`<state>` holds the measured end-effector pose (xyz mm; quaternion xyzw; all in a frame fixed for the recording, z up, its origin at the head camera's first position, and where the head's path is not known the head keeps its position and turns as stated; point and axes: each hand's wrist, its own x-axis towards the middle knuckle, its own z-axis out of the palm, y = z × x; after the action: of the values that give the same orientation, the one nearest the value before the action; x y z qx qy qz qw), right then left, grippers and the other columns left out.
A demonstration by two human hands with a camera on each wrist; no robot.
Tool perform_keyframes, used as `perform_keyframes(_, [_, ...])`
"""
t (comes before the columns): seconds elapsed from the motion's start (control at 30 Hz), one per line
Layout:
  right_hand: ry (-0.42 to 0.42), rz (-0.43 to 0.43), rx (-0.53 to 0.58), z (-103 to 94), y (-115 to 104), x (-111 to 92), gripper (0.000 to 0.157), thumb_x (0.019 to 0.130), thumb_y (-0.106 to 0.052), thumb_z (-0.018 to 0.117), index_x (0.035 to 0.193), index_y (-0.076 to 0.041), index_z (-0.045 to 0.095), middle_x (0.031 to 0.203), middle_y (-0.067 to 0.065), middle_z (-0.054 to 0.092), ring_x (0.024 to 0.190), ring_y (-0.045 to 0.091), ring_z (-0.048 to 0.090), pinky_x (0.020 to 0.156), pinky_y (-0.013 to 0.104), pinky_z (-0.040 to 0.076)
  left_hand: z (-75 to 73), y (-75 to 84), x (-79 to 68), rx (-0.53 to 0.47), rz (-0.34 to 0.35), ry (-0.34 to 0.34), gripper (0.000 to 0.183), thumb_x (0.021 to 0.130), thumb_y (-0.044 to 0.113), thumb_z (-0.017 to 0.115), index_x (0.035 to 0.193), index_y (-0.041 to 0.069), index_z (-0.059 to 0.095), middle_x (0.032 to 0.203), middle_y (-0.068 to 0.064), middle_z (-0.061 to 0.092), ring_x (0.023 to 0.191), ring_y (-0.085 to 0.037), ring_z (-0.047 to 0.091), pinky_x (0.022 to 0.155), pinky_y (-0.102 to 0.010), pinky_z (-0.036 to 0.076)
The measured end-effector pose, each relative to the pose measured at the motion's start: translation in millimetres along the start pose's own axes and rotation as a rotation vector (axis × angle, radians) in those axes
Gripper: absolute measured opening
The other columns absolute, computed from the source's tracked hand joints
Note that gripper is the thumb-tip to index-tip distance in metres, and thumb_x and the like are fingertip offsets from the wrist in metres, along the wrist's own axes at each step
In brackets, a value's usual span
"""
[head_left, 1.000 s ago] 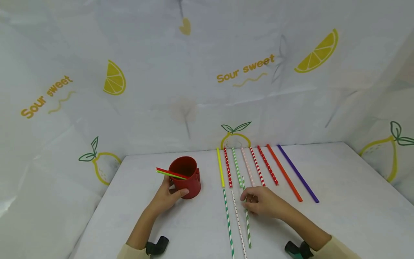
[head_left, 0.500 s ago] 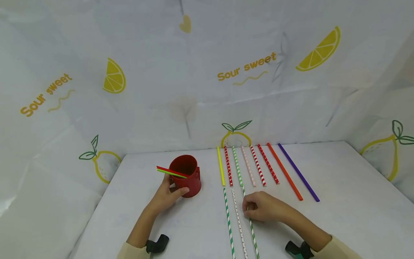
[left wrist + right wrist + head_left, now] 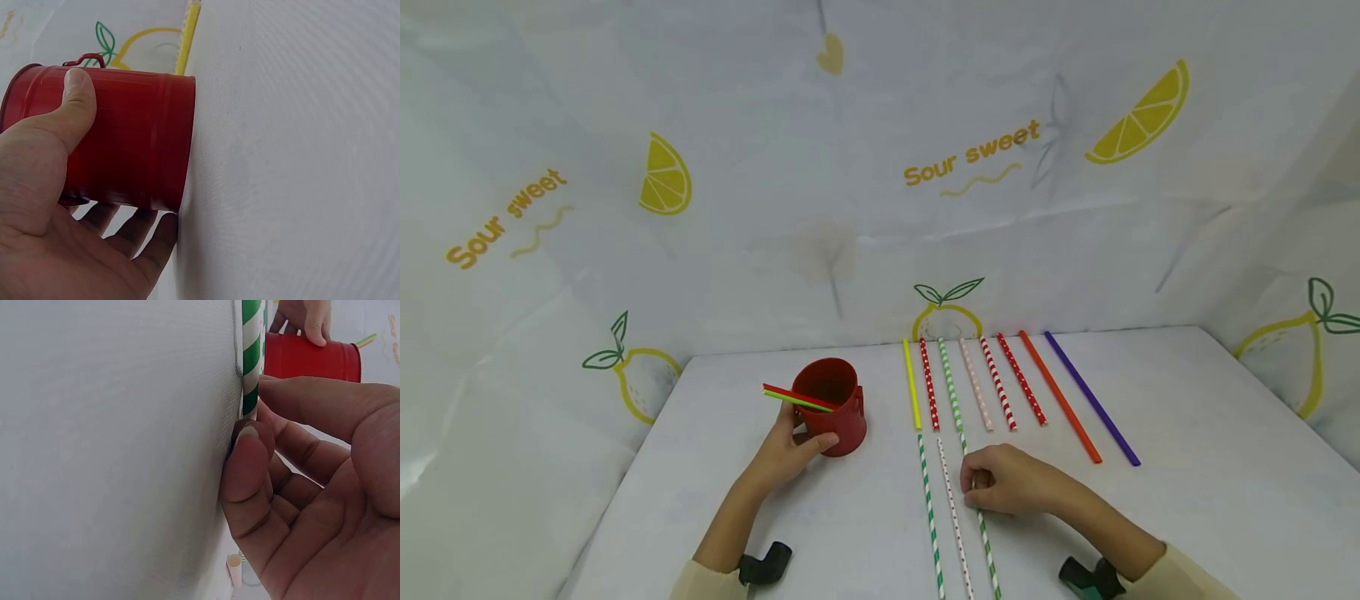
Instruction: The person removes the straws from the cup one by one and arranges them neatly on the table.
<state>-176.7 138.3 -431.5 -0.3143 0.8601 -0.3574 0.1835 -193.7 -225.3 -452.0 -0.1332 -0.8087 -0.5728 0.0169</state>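
My left hand [image 3: 786, 458] holds the red metal bucket [image 3: 847, 432] around its side, thumb along the wall in the left wrist view. A red and a lime-green straw lean in the bucket, their ends [image 3: 780, 394] poking over the rim. On the right, my right hand [image 3: 1011, 479] pinches a green-and-white striped straw [image 3: 988, 550] lying along the table. Thumb and fingertips meet low at that straw [image 3: 251, 347] in the right wrist view, close against the white cloth. Its far end lies just below the near end of a light-green patterned straw [image 3: 951, 387].
Left of the held straw lie a white dotted straw [image 3: 954, 517] and another green-striped straw [image 3: 929, 508]. A far row runs from a yellow straw [image 3: 912, 387] through several patterned ones to an orange straw [image 3: 1060, 398] and a purple straw [image 3: 1092, 400]. A printed cloth hangs behind.
My right hand has drawn the green-striped straw toward me, so its far end no longer overlaps the far row. It has barely moved in the last half second. The left hand and bucket stay put.
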Motion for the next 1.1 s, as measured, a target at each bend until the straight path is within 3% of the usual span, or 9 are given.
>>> perform_keyframes(0.27, [-0.014, 0.012, 0.009, -2.0, 0, 1, 0.011, 0.088, -0.015, 0.076, 0.084, -0.020, 0.067, 0.063, -0.006, 0.054, 0.050, 0.006, 0.047, 0.048, 0.022, 0.039, 0.1, -0.3, -0.1, 0.004, 0.003, 0.005, 0.082, 0.087, 0.016, 0.080, 0.151, 0.016, 0.029, 0.147, -0.007, 0.043, 0.133, -0.033, 0.044, 0.098, -0.042, 0.052])
perform_keyframes(0.57, [0.082, -0.031, -0.081, -13.2, -7, 8, 0.004, 0.091, -0.015, 0.072, 0.092, -0.017, 0.069, 0.068, -0.007, 0.053, 0.063, 0.007, 0.049, 0.053, 0.023, 0.043, 0.4, -0.2, -0.2, 0.009, 0.001, 0.009, 0.082, 0.087, 0.015, 0.080, 0.151, 0.016, 0.029, 0.147, -0.007, 0.044, 0.133, -0.032, 0.045, 0.098, -0.043, 0.051])
perform_keyframes(0.9, [0.144, -0.211, -0.183, -30.1, -40, 38, 0.006, 0.092, -0.006, 0.070, 0.096, -0.010, 0.071, 0.086, -0.013, 0.061, 0.078, 0.007, 0.056, 0.067, 0.024, 0.054, -0.3, 1.7, -1.6, 0.000, -0.026, 0.009, 0.081, 0.086, 0.014, 0.080, 0.150, 0.015, 0.030, 0.147, -0.007, 0.044, 0.133, -0.032, 0.045, 0.100, -0.044, 0.051])
perform_keyframes(1.1, [0.200, -0.297, -0.232, -31.0, -74, 63, 0.010, 0.093, -0.006, 0.069, 0.102, -0.010, 0.072, 0.096, -0.007, 0.067, 0.088, 0.012, 0.061, 0.075, 0.028, 0.056, 0.1, 1.1, -1.3, 0.012, -0.030, 0.019, 0.082, 0.086, 0.016, 0.081, 0.150, 0.016, 0.030, 0.146, -0.007, 0.045, 0.133, -0.031, 0.046, 0.099, -0.044, 0.051])
